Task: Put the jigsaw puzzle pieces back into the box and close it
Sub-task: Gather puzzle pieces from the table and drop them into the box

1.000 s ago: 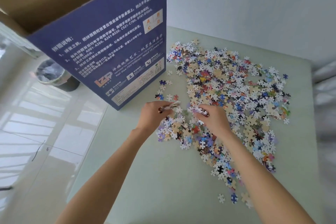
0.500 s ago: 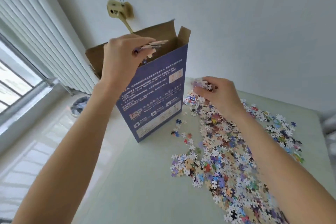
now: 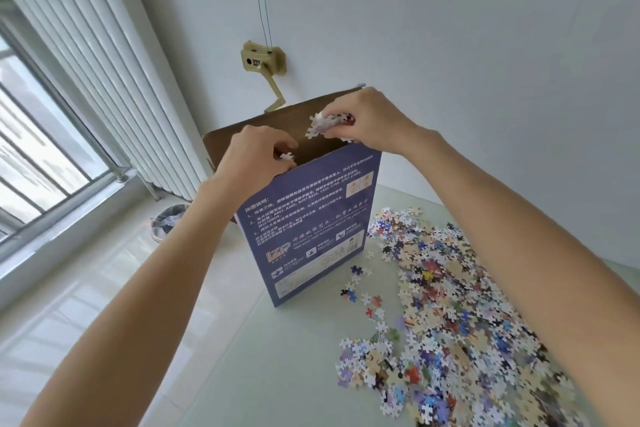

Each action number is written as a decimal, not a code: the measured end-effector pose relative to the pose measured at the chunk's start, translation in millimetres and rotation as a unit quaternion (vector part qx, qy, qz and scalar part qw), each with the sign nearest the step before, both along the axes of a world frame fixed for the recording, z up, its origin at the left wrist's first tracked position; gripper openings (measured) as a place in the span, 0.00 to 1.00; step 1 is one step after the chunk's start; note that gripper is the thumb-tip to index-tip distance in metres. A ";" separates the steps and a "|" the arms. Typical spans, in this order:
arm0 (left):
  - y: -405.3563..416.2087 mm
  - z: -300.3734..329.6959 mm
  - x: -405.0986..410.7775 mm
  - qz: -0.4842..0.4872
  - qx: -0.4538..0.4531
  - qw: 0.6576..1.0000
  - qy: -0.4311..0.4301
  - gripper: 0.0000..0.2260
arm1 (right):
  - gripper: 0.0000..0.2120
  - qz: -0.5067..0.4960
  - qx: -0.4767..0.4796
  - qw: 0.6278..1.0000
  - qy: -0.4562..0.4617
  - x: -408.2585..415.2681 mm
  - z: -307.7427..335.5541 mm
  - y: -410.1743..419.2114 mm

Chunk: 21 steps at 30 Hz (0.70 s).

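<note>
A tall blue puzzle box (image 3: pixel 308 225) with white print stands upright on the pale green table (image 3: pixel 277 374), its brown top flaps open. Both hands hover over the opening. My left hand (image 3: pixel 252 158) is curled at the near left rim with a white piece or two (image 3: pixel 286 157) between its fingertips. My right hand (image 3: pixel 367 121) pinches a small bunch of pieces (image 3: pixel 320 125) above the opening, some sticking out to the left. A wide heap of loose coloured pieces (image 3: pixel 450 315) covers the table to the right of the box.
A window with white vertical blinds (image 3: pixel 86 80) fills the left side. A bin (image 3: pixel 166 222) stands on the floor beyond the table's left edge. A yellowish fitting (image 3: pixel 263 62) hangs on the white wall behind the box.
My right hand has risen from above the heap up to the box opening with its pieces. My left hand has stayed over the opening and sunk a little towards the rim.
</note>
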<state>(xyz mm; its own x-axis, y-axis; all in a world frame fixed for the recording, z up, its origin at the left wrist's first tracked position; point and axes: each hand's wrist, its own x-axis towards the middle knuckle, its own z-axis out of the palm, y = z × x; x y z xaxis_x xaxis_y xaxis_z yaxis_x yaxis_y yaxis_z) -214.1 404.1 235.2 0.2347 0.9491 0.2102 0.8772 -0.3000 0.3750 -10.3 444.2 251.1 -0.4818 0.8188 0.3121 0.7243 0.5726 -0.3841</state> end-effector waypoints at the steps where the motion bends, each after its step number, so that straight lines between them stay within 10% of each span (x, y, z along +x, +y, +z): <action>1: -0.8 0.0 -0.9 -0.003 0.002 1.000 -0.003 0.09 | 0.10 0.013 -0.012 1.000 -0.022 -3.2 1.0 3.9; 21: -12.5 -5.0 -15.5 0.010 0.091 0.995 -0.032 0.06 | 0.11 0.110 -0.150 0.980 -0.077 -26.8 -2.9 26.8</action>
<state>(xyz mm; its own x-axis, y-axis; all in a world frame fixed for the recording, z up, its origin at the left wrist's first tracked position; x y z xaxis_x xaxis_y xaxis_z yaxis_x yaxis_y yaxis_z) -229.6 391.6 230.2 0.1975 0.8980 0.3932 0.8600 -0.3512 0.3703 -37.1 470.9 248.1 -0.6796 0.7334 -0.0162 0.6581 0.5998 -0.4552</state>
